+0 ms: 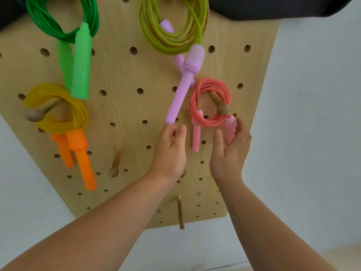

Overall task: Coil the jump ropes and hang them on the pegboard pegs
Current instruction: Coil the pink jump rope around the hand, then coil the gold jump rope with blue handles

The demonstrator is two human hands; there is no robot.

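While the coral-pink plastic jump rope coil hangs looped over a knobbed wooden peg on the pale plywood pegboard, both hands sit just below it. Its 2 pink handles dangle with their long axes running down the board. The right-side pink handle lies between the thumb and fingers of the right hand. That hand is released rather than clasping: the fingers run nearly straight alongside the handle and the thumb stands apart from it. The left-side pink handle hangs in the gap between the hands, nearer the right thumb. The left hand is loosely curled and holds nothing. It sits just under the tip of a lilac plastic handle, and I cannot tell whether they touch. Any settling of this coil falls to the right hand, I judge.
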